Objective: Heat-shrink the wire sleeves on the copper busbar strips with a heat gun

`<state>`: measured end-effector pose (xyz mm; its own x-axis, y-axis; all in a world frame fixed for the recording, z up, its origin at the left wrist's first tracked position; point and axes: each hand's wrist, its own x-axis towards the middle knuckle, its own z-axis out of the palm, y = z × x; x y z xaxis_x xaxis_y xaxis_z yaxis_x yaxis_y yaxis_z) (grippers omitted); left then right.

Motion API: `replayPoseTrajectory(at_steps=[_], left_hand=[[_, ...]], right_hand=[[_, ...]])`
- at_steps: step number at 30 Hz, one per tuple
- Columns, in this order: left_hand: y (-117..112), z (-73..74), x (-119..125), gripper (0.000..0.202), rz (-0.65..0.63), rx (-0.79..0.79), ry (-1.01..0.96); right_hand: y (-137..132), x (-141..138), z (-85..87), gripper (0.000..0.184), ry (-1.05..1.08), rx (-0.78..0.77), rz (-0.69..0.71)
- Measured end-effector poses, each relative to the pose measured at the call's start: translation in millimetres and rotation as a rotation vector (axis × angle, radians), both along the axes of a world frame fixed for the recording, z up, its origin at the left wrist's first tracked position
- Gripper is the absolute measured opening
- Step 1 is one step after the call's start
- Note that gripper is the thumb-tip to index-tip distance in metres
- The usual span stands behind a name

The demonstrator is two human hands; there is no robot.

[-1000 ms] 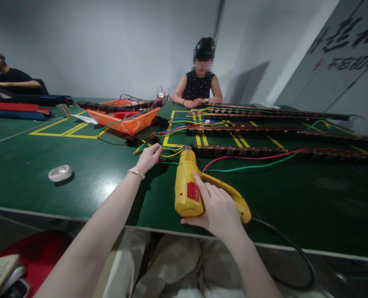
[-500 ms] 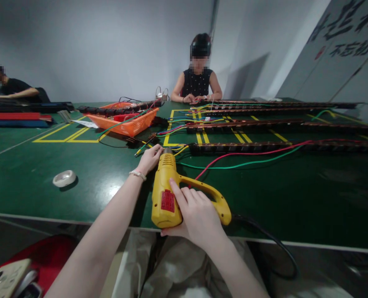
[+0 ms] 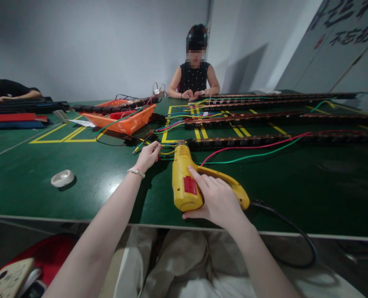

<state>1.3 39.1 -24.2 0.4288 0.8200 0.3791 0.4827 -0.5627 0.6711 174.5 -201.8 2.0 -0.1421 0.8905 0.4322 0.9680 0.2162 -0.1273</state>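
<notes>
A yellow heat gun (image 3: 184, 182) with a red label lies in the grip of my right hand (image 3: 216, 198), its nozzle pointing away from me. My right thumb and fingers wrap around the gun's body. To its left, my left hand (image 3: 148, 156) pinches the ends of several coloured wires (image 3: 168, 151), yellow and green among them. The fingertips partly hide which wires are held. Just beyond the nozzle runs a long black wired strip (image 3: 233, 142), from which a red wire (image 3: 252, 148) and a green wire (image 3: 258, 159) trail.
An orange basket (image 3: 131, 122) with dark strips across it stands beyond my left hand. At left lies a white tape roll (image 3: 62, 178). More wired strips (image 3: 246, 119) span the right side. A co-worker (image 3: 196, 76) sits opposite. A black cord (image 3: 295, 223) leaves the gun and drops over the table edge.
The heat gun has moved right and slightly away from me with my right hand, opening a gap between it and my left hand. My left hand stays near the wire ends.
</notes>
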Motion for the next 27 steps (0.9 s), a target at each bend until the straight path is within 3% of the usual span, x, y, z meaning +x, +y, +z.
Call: replayPoseTrajectory(at_steps=[4,10,16,27], left_hand=[[1,0.8,1,0.036,0.036,0.046,0.008],[4,5.0,3,0.031,0.045,0.307,0.027],[-1,7.6,5,0.034,0.059,0.182,-0.038],[2,5.2,3,0.037,0.071,0.155,-0.039]], right_hand=[[-3,7,-0.4,0.116,-0.024,0.014,-0.066],[-6,6,-2.7,0.117,-0.069,0.044,-0.074],[-4,-10,-4.8,0.114,-0.05,0.031,-0.067],[6,-57,-0.8,0.106,-0.056,-0.004,0.075]])
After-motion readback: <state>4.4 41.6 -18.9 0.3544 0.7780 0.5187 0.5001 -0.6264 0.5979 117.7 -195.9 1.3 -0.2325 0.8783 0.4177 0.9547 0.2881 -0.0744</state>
